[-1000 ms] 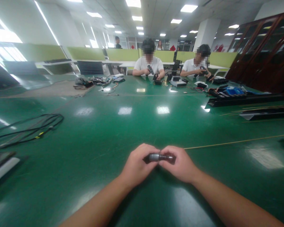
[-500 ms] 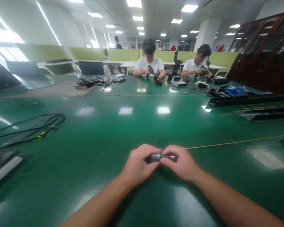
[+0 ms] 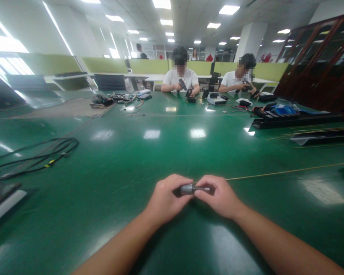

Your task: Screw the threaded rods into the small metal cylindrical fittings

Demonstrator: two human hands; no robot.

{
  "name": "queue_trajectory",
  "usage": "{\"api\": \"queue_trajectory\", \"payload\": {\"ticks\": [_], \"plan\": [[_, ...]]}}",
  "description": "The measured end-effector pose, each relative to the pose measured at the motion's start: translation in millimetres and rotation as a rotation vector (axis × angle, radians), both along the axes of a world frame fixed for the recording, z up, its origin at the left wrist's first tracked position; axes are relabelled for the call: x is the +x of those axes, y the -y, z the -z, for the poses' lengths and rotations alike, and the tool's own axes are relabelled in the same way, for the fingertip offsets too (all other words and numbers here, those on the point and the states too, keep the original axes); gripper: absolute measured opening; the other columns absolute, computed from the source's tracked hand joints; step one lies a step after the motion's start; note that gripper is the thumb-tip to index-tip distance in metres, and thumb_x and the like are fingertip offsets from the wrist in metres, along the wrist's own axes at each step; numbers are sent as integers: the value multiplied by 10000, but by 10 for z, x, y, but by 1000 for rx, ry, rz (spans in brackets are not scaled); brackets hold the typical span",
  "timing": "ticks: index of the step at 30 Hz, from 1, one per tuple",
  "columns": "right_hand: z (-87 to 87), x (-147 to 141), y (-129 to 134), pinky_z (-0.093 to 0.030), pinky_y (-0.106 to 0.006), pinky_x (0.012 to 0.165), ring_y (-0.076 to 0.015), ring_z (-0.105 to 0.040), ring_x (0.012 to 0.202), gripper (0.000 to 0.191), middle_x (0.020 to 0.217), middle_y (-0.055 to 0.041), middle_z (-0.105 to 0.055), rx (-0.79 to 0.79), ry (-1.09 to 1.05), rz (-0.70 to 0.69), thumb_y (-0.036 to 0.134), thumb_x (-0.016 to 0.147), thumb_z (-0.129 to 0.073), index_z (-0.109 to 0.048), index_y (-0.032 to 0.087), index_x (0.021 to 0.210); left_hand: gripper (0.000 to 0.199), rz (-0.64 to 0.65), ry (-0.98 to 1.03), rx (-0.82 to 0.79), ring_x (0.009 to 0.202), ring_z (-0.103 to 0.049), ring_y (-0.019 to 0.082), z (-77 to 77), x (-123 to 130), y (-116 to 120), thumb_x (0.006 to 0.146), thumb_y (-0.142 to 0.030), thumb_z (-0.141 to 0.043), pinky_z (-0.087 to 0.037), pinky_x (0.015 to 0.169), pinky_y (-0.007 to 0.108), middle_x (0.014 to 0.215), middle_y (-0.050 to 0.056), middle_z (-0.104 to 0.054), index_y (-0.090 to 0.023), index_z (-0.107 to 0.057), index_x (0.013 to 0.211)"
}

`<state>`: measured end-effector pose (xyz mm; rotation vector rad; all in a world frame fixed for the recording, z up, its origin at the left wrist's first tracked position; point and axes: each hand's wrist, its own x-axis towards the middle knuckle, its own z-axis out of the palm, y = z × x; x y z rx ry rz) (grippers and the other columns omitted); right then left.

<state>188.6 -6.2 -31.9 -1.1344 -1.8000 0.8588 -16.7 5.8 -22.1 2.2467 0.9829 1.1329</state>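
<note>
Between my two hands, just above or on the green table [image 3: 126,206], is a small dark grey cylinder with a thin shaft [image 3: 186,189] pointing right. My left hand [image 3: 169,196] is closed around the cylinder's left end, thumb and fingers on either side; that end is hidden. With thumb and forefinger, my right hand [image 3: 215,194] pinches the part where the shaft leaves the cylinder. The shaft's shiny tip shows inside the right hand's curl. A thin yellow rod [image 3: 275,173] runs rightward on the table from behind my right hand.
Black cables [image 3: 54,149] lie coiled at the left, above a dark flat object with a pale edge [image 3: 8,206]. Black channels [image 3: 292,121] and thin rods lie at the right. Two people [image 3: 180,78] across the table hold dark tools, among small boxes [image 3: 217,99] and wires.
The cylinder and its shaft have shifted slightly left between my fingers. Both hands stay in nearly the same place and grip.
</note>
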Motion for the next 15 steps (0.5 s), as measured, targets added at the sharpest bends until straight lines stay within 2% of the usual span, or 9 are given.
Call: {"api": "queue_trajectory", "payload": {"ticks": [15], "plan": [[9, 22, -19, -477, -276, 692, -196, -659, 753, 55, 807, -51, -735, -3, -1, -7, 216, 793, -701, -724, 167, 786, 231, -12, -12, 3, 853, -698, 173, 5, 1, -6, 767, -199, -774, -551, 798, 276, 947, 33, -755, -221, -738, 994]]}}
